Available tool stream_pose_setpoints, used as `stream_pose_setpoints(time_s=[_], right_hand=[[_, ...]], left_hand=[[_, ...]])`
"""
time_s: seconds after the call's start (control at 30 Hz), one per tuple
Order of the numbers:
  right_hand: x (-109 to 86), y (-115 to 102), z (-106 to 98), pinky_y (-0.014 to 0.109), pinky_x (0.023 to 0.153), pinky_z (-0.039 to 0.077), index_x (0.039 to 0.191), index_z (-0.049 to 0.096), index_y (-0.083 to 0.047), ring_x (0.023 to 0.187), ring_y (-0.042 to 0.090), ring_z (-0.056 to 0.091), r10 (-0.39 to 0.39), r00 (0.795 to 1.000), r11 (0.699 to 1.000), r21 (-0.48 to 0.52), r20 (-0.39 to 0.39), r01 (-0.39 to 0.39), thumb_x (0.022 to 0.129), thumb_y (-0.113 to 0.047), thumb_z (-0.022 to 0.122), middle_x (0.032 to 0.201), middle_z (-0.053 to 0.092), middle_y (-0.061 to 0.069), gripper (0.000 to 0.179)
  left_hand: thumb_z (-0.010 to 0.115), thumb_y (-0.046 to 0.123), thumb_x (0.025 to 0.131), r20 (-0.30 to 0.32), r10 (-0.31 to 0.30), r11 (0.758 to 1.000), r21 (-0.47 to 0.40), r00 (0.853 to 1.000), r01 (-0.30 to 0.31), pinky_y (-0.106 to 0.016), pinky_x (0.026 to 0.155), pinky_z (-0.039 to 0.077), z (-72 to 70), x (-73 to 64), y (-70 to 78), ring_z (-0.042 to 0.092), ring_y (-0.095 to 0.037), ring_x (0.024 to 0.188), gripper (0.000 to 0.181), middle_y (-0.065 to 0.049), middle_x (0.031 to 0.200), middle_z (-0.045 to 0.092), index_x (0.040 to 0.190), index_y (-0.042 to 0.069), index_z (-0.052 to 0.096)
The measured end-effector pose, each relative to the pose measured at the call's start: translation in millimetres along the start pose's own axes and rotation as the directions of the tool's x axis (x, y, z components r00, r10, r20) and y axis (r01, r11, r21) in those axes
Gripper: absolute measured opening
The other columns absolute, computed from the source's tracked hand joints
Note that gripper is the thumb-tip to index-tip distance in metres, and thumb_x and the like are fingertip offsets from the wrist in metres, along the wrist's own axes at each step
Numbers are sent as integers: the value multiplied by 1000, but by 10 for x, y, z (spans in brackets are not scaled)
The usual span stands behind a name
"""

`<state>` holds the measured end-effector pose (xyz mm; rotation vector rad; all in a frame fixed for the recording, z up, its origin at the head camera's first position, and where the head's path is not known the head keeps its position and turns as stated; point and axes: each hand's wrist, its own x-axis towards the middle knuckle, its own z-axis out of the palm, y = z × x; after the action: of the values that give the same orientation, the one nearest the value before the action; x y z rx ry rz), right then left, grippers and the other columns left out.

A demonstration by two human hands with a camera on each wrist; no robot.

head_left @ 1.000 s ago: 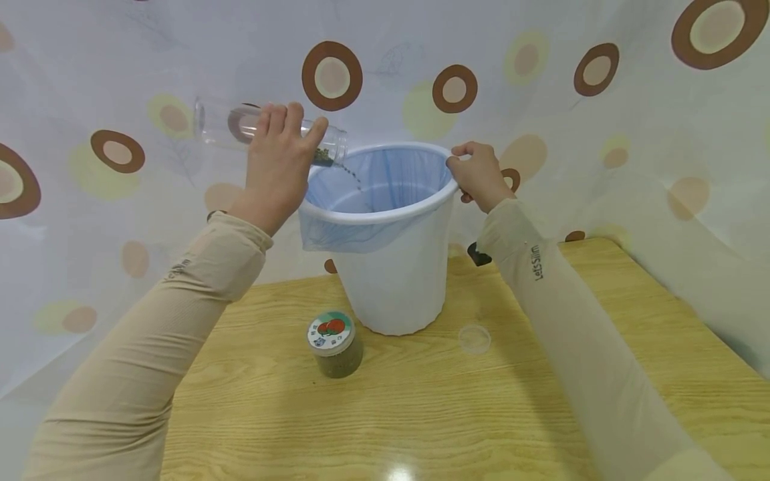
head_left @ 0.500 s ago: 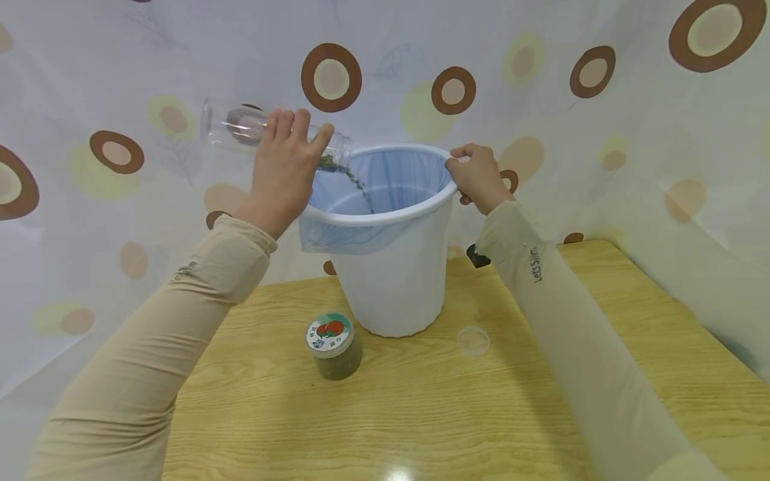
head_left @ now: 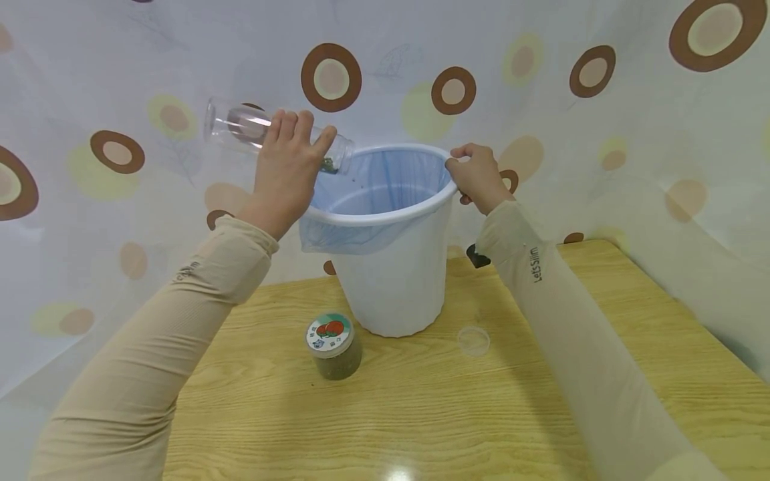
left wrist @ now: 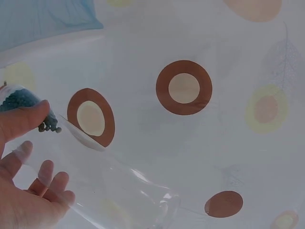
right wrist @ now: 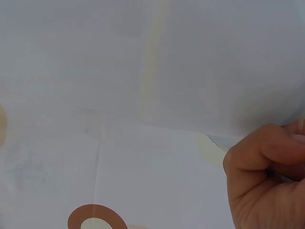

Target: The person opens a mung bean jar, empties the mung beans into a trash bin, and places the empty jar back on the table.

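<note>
my left hand (head_left: 285, 167) is curled round a clear bottle (head_left: 231, 127), fingers over the top and thumb on the side hidden in the head view; the left wrist view shows that thumb lying along the bottle near dark green grains (head_left: 328, 166). the bottle lies nearly level in the air, its base up to the left and its mouth dipped to the right, over the left part of the opening of a white bin (head_left: 397, 284). a small heap of the grains sits inside by the mouth, and a few loose ones hang in the air just below it, above the bin's inside.

my right hand (head_left: 479, 174) pinches the right side of the bin's rim (head_left: 385, 218), thumb and fingers close together there. a blue liner (head_left: 339, 237) lines the bin and folds out over the rim, hanging lowest at the near left.

the bin stands upright on the far part of a wood-grain table (head_left: 385, 421). near its foot, to the left, stands a squat jar (head_left: 338, 361) with dark contents and red fruit pictured on its lid; the writing is too small to read. to the right of the bin a clear round disc (head_left: 474, 341) lies flat. behind everything hangs a pale sheet (head_left: 391, 23) with brown rings.
</note>
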<state>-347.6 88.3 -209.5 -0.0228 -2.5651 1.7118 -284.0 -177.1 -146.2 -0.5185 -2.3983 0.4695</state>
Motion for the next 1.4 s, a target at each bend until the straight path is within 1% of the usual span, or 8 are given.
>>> stream_pose_setpoints(time_s=[0.23,0.47,0.53,0.7,0.93,1.2,1.4], right_hand=[[3,-9,-12,21,52,47,140,43,-10,59,13,47,7,1000,1000,-15,-5,-7,98,-26,45,110,53,12,44],[9,-30,-29,20,47,43,139,44,-8,52,10,43,-6,1000,1000,-5,-7,6,98,-24,44,97,51,11,44],[5,-35,-29,20,47,43,139,44,-8,52,10,43,-7,1000,1000,-1,-5,7,98,-24,44,96,51,10,43],[6,-34,-24,20,47,44,138,44,-8,52,10,43,-5,1000,1000,-5,-4,5,98,-24,45,97,51,11,43],[12,-27,-19,20,47,44,139,44,-9,52,10,43,11,1000,1000,-7,-2,-11,99,-24,45,101,51,11,43],[7,-21,-19,20,48,44,139,44,-9,53,11,44,9,1000,1000,-9,-4,-9,99,-25,45,101,51,11,43],[17,-13,-24,21,48,44,139,44,-9,53,11,44,7,1000,1000,-3,-6,-7,98,-25,45,100,51,11,43]], left_hand=[[50,-10,87,-20,15,1000,4,1000,-15,-45,116,14,9,11,7,34,-42,126,49,-25,129,39,133,9,46],[51,-13,86,-19,30,1000,-3,999,-30,-44,117,12,8,25,13,33,-41,127,51,-24,129,38,132,9,46],[51,-14,86,-23,36,999,-2,999,-36,-44,117,12,10,26,15,33,-41,127,51,-23,128,38,131,9,46],[51,-15,86,-44,52,999,2,998,-52,-44,116,13,22,23,16,34,-40,126,50,-23,126,39,130,9,47],[48,-15,88,-22,65,998,17,998,-64,-43,117,12,22,13,25,34,-39,126,51,-23,127,40,133,9,48],[50,-11,89,-48,120,992,48,992,-117,-43,116,15,46,-1,25,37,-39,123,46,-23,126,43,130,10,51],[48,-11,90,-50,111,993,42,993,-109,-43,116,15,60,-9,18,37,-40,123,46,-23,126,44,130,10,52]])
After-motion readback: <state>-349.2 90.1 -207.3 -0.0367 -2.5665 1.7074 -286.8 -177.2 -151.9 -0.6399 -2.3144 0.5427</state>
